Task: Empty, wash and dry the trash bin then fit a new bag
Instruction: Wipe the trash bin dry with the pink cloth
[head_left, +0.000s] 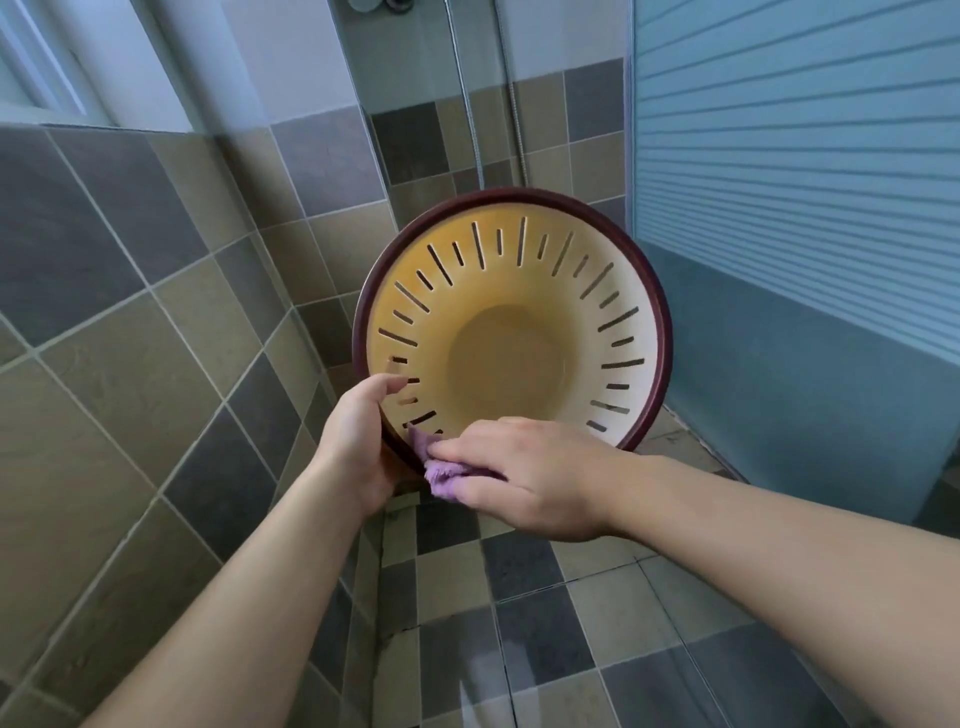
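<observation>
2 hands work on the trash bin (511, 322), which is held up above the tiled floor (545, 623) with its open mouth toward the camera. Left hand (358, 441) grips its dark rim at lower left; right hand (530, 478) pinches a purple cloth (441, 470) against the lower rim.

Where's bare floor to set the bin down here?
Bare tiled floor lies below the bin, between the two forearms, bordered by the tiled wall on the left and the blue panel on the right. It is crowded at the bin's near rim: the left hand grips it, and the right hand presses a purple cloth there.
</observation>
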